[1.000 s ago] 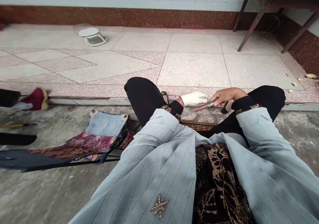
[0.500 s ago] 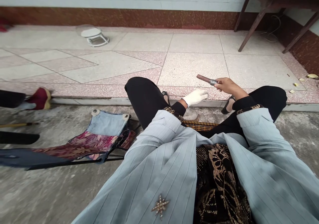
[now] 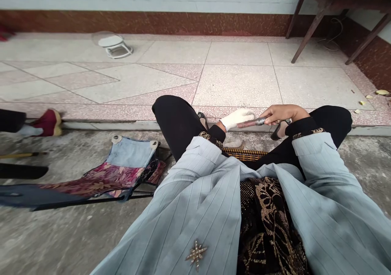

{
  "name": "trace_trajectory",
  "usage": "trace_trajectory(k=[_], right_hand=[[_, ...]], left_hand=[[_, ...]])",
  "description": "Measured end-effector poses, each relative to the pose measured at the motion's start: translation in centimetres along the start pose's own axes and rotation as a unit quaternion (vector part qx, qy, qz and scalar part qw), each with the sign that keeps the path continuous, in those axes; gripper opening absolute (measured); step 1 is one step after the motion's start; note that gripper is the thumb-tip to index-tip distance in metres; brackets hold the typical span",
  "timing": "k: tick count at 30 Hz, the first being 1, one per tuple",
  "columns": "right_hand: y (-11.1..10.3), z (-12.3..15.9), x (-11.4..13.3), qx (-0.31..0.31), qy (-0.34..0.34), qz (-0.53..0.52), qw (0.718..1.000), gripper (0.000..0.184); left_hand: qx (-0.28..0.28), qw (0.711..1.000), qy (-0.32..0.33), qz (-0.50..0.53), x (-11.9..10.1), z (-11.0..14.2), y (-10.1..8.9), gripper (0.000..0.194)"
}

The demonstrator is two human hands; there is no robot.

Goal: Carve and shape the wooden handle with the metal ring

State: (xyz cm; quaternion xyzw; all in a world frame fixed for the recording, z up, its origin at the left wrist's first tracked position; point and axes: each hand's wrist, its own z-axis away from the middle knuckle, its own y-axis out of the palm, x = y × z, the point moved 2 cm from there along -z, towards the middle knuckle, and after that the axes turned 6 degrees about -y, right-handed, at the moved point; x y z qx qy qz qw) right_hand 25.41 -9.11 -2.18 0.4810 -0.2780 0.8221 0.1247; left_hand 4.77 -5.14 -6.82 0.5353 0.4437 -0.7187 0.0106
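Note:
My right hand point(image 3: 277, 114) is bare and closed round the near end of a reddish-brown, stick-like tool point(image 3: 247, 124) with a silvery wrap point(image 3: 260, 121) near the grip. The tool points left and passes low in front of my left hand point(image 3: 236, 118), which wears a white knitted glove. That gloved hand has its fingers curled together; what they hold, if anything, I cannot make out. Whether the tool touches the glove is unclear. Below the hands, between my legs, is a pale lump point(image 3: 233, 142) beside a woven black-and-yellow rim point(image 3: 244, 154).
A folding chair point(image 3: 131, 152) with patchwork cloth stands at my left. Beyond it are another person's red shoe point(image 3: 49, 122) and a yellow stick point(image 3: 21, 155). A low white stool point(image 3: 114, 45) and a wooden table point(image 3: 324, 6) are on the raised tiled step point(image 3: 238, 83).
My right hand has come down, bringing the tool from above the gloved hand to low in front of it. My left hand has hardly moved.

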Motion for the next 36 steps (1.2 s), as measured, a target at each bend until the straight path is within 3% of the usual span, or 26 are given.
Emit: trace_trajectory(k=[3,5,9,12,15,18,21,23,26,28,30,32,36], right_hand=[[-0.5,1.4,1.6,-0.123,-0.079,-0.061,0.987,0.038],[-0.6,1.9,2.2,-0.164,-0.109,-0.095,0.976,0.034],[-0.9,1.4,1.5,-0.249,-0.111,-0.126,0.954,0.028],[-1.7,0.4,0.1,-0.346,-0.054,-0.093,0.932,0.021],[-2.1,-0.8,-1.3,-0.396,0.083,0.061,0.912,0.022],[-1.8,-2.1,-2.0,-0.342,0.168,0.24,0.893,0.021],[-0.8,-3.0,-2.5,-0.235,0.191,0.311,0.901,0.016],[0.1,-3.2,-2.7,-0.133,0.175,0.275,0.936,0.012],[1.3,-2.7,-2.3,0.031,0.116,0.13,0.984,0.015],[1.5,-1.9,-1.3,0.066,0.05,0.038,0.996,0.024],[1.0,-1.1,-0.2,0.006,-0.021,-0.018,1.0,0.03],[0.4,-0.7,0.4,-0.107,-0.069,-0.054,0.99,0.029],[-0.2,-1.5,0.2,-0.296,-0.139,-0.144,0.934,0.025]], left_hand=[[-0.021,0.989,-0.009,0.149,0.2,0.2,-0.5,0.034],[-0.009,0.973,-0.017,0.229,0.2,0.4,-0.4,0.035],[0.06,0.973,-0.034,0.219,-0.8,0.7,0.3,0.028],[0.072,0.979,-0.04,0.188,-1.4,0.8,0.7,0.026],[0.08,0.99,0.003,0.115,-1.3,0.7,0.9,0.026],[0.065,0.996,0.052,0.016,-0.6,0.4,0.6,0.026],[0.031,0.999,0.03,-0.003,0.0,0.5,-0.1,0.024],[0.023,1.0,0.015,-0.001,0.2,0.6,-0.5,0.02],[0.027,0.999,-0.015,0.044,0.6,0.8,-0.7,0.014],[0.024,0.994,-0.042,0.099,1.0,0.9,-0.7,0.016],[0.012,0.99,-0.054,0.133,1.5,1.0,-0.6,0.023],[0.011,0.985,-0.055,0.164,2.0,1.1,-0.3,0.03],[0.071,0.974,-0.062,0.205,2.7,1.5,0.8,0.032]])
